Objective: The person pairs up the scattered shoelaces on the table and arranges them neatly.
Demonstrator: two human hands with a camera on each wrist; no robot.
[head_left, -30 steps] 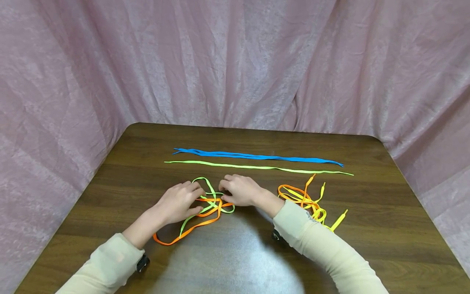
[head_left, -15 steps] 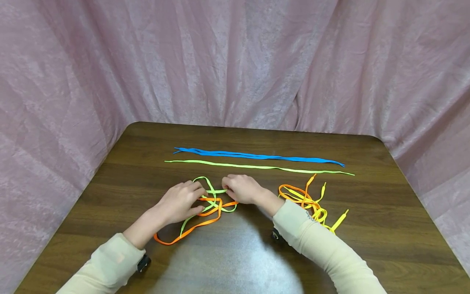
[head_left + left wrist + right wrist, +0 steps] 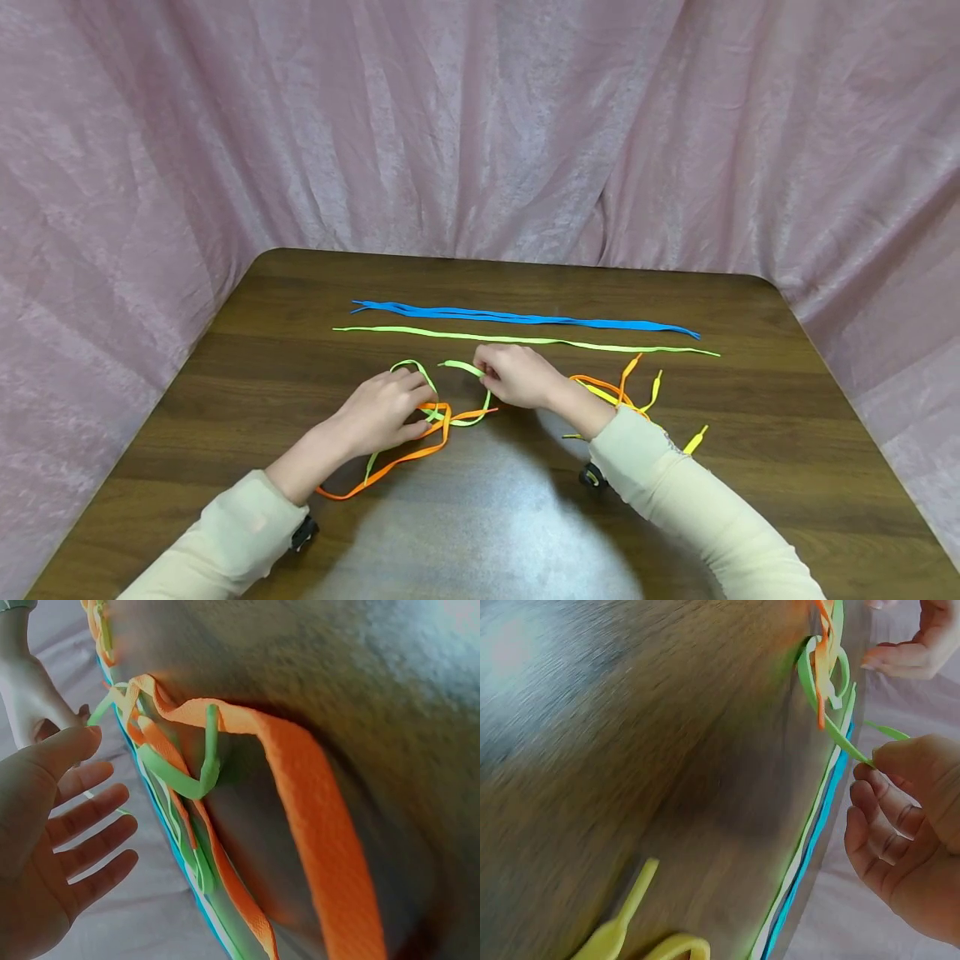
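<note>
The right hand [image 3: 519,377] pinches a light green lace [image 3: 463,365] near one end, whose tip sticks out to the left; the right wrist view shows that lace [image 3: 843,742] between thumb and index finger [image 3: 891,796]. An orange lace [image 3: 408,457] lies tangled with the green one on the table. Over the left side of this tangle is the left hand [image 3: 378,414], its fingers loosely bent. In the left wrist view that hand [image 3: 71,817] has its fingers spread, with no lace visibly held; the orange lace [image 3: 300,817] runs beside it.
Blue laces [image 3: 525,319] lie stretched across the back of the wooden table [image 3: 262,333], with a straight light green lace [image 3: 517,340] before them. Orange and yellow laces [image 3: 626,397] form a pile at the right, partly under the right forearm. Pink curtains [image 3: 465,125] hang behind.
The right hand has moved right and slightly back, drawing the green lace's end out of the tangle. The left hand has shifted slightly right. The right sleeve covers more of the orange and yellow pile.
</note>
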